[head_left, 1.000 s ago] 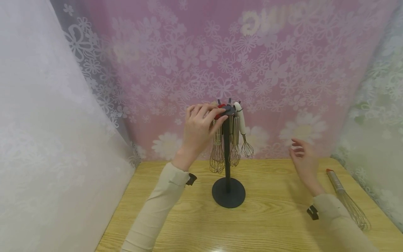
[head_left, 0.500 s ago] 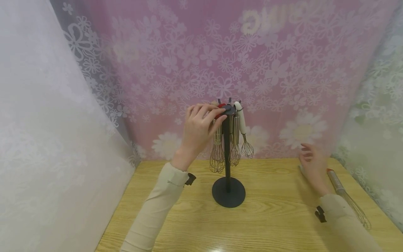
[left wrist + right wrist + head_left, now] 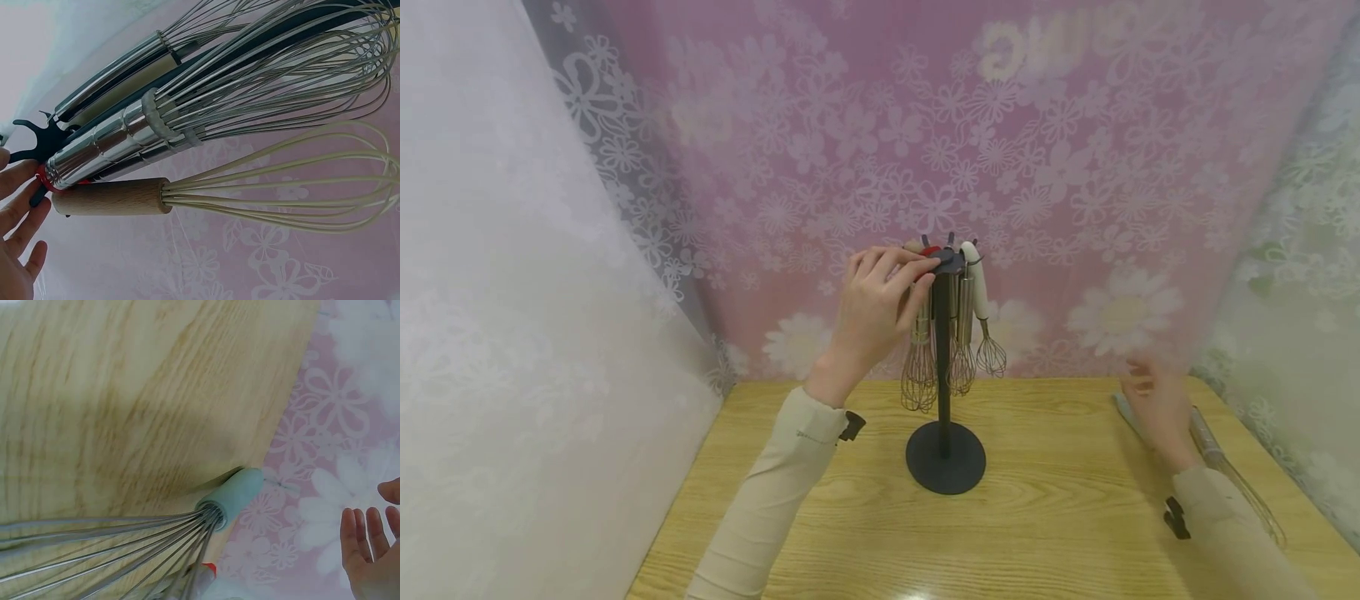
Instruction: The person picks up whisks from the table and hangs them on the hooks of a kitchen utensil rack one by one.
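My left hand (image 3: 876, 300) holds the hook plate at the top of a black whisk stand (image 3: 944, 458), index finger on top and thumb at the side. Several whisks hang there. The left wrist view shows a wooden-handled whisk (image 3: 112, 199) and a steel whisk (image 3: 103, 150) with a red end by the fingertips. A white-handled whisk (image 3: 974, 287) hangs on the right side. My right hand (image 3: 1159, 408), fingers loosely bent and holding nothing, is above a whisk with a pale green handle (image 3: 234, 494). In the head view the hand and forearm hide most of that whisk.
Beside the right forearm, a steel-handled whisk (image 3: 1206, 437) lies near the right edge of the wooden table (image 3: 1037, 517). Pink flowered cloth (image 3: 850, 167) rises behind the table, and pale cloth (image 3: 550, 333) hangs along the left.
My right hand has moved right and slightly toward me, and the pale green handle has come into view beside it. The left hand keeps its hold on the stand.
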### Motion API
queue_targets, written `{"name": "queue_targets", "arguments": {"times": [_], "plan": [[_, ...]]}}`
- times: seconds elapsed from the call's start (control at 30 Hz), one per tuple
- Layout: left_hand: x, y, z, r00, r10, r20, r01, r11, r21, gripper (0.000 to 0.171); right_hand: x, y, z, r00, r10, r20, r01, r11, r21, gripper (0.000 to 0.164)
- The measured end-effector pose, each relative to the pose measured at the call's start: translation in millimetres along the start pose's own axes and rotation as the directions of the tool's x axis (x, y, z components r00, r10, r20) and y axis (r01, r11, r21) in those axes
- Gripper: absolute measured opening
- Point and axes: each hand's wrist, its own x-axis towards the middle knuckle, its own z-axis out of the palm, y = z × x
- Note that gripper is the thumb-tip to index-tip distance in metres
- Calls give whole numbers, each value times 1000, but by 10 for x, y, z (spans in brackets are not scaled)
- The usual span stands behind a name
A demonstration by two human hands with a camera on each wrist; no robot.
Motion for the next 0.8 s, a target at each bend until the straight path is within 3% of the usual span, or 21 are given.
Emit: {"name": "queue_targets", "arguments": {"times": [0.2,0.4,0.5,0.7,0.8], "plan": [[8,5,-11,1000,0,2,0,1000,2,23,-59,92,-24,993,59,106,-54,998,-44,39],[12,21,-14,1000,-7,4,7,1000,7,22,-123,204,-40,974,68,214,-46,993,-107,39],[16,33,-15,1000,-8,5,8,1000,14,22,-145,259,-59,952,116,283,-78,987,-142,41],[22,53,-14,1000,-12,4,12,999,35,23,-155,332,-95,878,236,416,-157,964,-216,57],[25,61,-7,1000,-15,3,14,999,52,23,-160,360,-93,868,249,430,-149,956,-252,70]]}}
